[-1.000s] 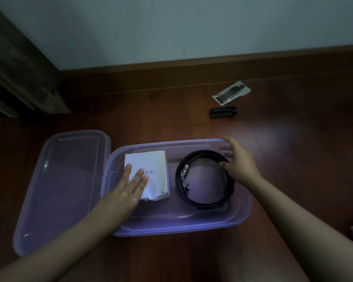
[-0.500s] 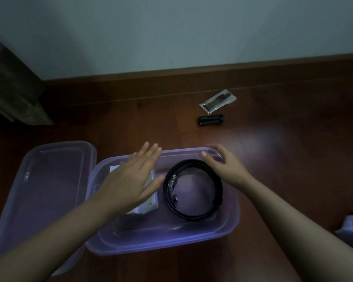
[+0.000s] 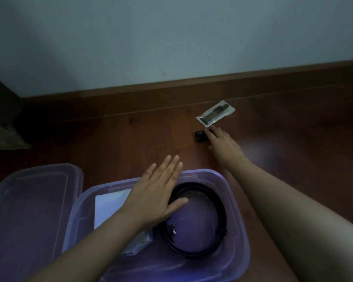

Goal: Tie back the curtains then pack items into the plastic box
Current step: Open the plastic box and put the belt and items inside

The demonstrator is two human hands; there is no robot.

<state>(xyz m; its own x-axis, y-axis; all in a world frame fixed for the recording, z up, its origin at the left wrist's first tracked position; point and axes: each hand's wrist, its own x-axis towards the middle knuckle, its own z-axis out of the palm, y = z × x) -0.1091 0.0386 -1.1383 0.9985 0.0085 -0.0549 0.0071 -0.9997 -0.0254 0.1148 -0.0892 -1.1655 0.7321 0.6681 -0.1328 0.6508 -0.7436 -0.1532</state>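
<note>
My left hand (image 3: 157, 192) lies flat in the air over the box (image 3: 204, 173), fingers straight and close together, thumb spread to the side. It grasps nothing. Under the palm and to its left is the white packet (image 3: 108, 206), lying in the box's left half and partly hidden by my wrist. Under the thumb and to its right is the black coil (image 3: 221, 210), lying flat on the box bottom, filling the right half. I cannot tell whether the palm touches either one or only hangs above them.

My right hand (image 3: 222, 145) is stretched far forward, past the box's far rim, low over the floor (image 3: 130, 139). Its fingers are extended, not clenched, and their tips lie on a small black item (image 3: 200, 135) that rests on the boards. Only the item's left end shows beyond the fingertips. The thumb stands apart, on the near side, clear of the item, so nothing is grasped yet. Just beyond the fingertips lies a clear sachet (image 3: 215, 113) with something dark inside, set askew.

Left of my left forearm, the lid (image 3: 35, 210) lies beside the box.
</note>
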